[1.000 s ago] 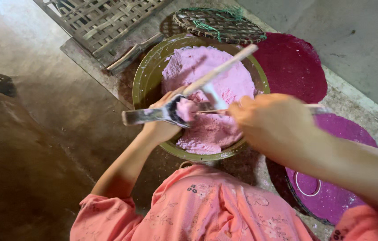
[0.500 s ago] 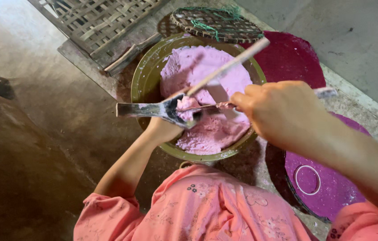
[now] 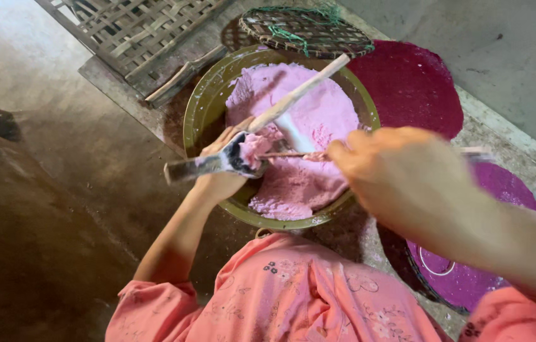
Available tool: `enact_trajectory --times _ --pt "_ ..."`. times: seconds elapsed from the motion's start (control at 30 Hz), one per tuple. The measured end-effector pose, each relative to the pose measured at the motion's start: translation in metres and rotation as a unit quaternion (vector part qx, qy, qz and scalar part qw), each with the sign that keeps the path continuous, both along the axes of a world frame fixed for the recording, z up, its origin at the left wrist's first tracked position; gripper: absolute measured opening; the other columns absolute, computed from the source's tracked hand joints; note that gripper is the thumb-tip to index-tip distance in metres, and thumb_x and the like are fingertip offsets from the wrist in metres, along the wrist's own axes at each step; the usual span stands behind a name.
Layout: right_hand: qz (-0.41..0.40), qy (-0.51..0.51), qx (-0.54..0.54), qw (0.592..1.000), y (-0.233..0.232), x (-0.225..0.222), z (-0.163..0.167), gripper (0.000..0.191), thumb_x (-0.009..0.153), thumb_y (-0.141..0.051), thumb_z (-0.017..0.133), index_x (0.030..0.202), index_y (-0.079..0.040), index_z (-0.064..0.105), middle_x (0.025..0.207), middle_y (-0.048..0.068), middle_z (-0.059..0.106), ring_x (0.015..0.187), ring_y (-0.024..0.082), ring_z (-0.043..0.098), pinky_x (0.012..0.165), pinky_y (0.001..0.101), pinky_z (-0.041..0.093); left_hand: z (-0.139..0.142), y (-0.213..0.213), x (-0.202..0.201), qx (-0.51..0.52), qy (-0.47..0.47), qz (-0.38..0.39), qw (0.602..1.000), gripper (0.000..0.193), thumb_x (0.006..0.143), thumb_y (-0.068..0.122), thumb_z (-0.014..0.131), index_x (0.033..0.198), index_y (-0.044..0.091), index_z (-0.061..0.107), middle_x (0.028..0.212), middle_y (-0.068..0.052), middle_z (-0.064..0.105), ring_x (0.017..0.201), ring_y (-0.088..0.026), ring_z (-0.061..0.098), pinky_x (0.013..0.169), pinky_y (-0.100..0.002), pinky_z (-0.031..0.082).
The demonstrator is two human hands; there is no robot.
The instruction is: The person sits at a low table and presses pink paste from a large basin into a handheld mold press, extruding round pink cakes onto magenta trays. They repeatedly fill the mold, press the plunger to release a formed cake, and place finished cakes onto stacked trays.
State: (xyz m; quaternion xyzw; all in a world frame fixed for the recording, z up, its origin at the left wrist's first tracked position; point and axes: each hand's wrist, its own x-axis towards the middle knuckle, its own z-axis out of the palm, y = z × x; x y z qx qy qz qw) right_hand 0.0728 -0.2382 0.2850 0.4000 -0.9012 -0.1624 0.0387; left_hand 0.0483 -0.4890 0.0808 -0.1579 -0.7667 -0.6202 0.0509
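Note:
My left hand (image 3: 220, 180) grips a flat metal scoop (image 3: 195, 167) loaded with a lump of pink paste, held over the near left side of a green bowl (image 3: 199, 111). Blurred and closer to the camera on the right, my right hand (image 3: 401, 177) holds a thin stick (image 3: 287, 154) whose tip touches the paste on the scoop. The bowl is full of pink paste (image 3: 315, 114). A long pale wooden paddle (image 3: 302, 92) leans in it, its lower end next to my left hand.
Dark red and purple round sheets (image 3: 413, 82) (image 3: 489, 266) lie on the ground to the right of the bowl. A round woven lid (image 3: 306, 28) and a woven bamboo mat (image 3: 135, 31) lie behind it. My pink-clothed lap is below.
The scoop rose slightly, then came back down. My right hand shifted a little to the right and back while the thin stick stayed against the paste on the scoop.

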Motion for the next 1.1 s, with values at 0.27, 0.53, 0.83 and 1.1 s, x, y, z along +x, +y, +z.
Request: enact_trajectory --times 0.27,0.53,0.83,1.1 --pt "0.061 0.101 0.048 0.992 -0.051 -0.004 -0.074 0.014 0.084 -0.016 0.062 0.094 -0.007 0.067 0.072 0.002 0.067 0.059 0.016 0.069 0.048 0.0288 0.052 -0.007 0.016 0.000 -0.174 0.202 0.036 0.963 0.058 0.080 0.019 0.075 0.133 -0.001 0.065 0.144 -0.016 0.060 0.121 -0.035 0.063 0.098 -0.046 0.056" --pt "-0.082 -0.055 -0.227 0.969 0.005 -0.008 -0.038 0.038 0.087 -0.016 0.067 0.125 -0.014 0.070 0.088 0.009 0.071 0.072 0.032 0.071 0.057 0.0439 0.055 -0.011 -0.005 -0.014 0.005 0.077 0.138 0.987 0.015 0.096 0.014 0.072 0.106 0.006 0.064 0.115 -0.012 0.069 0.098 -0.030 0.071 0.089 -0.039 0.060" --pt "-0.146 -0.373 -0.466 0.789 -0.018 -0.004 -0.157 0.059 0.097 0.000 0.052 0.153 -0.018 0.050 0.106 0.011 0.074 0.071 0.019 0.073 0.066 0.0335 0.060 0.035 -0.019 -0.010 -0.226 0.243 0.245 0.911 0.034 0.079 0.012 0.073 0.111 0.004 0.066 0.153 -0.017 0.054 0.109 -0.036 0.064 0.091 -0.043 0.057" --pt "-0.254 -0.456 -0.491 0.698 -0.018 -0.036 -0.150 0.051 0.101 -0.007 0.048 0.150 -0.022 0.046 0.074 0.003 0.069 0.051 0.011 0.066 0.044 0.0319 0.054 0.040 0.000 -0.013 -0.264 0.167 0.232 0.921 0.047 0.076 0.016 0.084 0.117 0.002 0.065 0.163 -0.030 0.028 0.107 -0.039 0.058 0.078 -0.044 0.055"
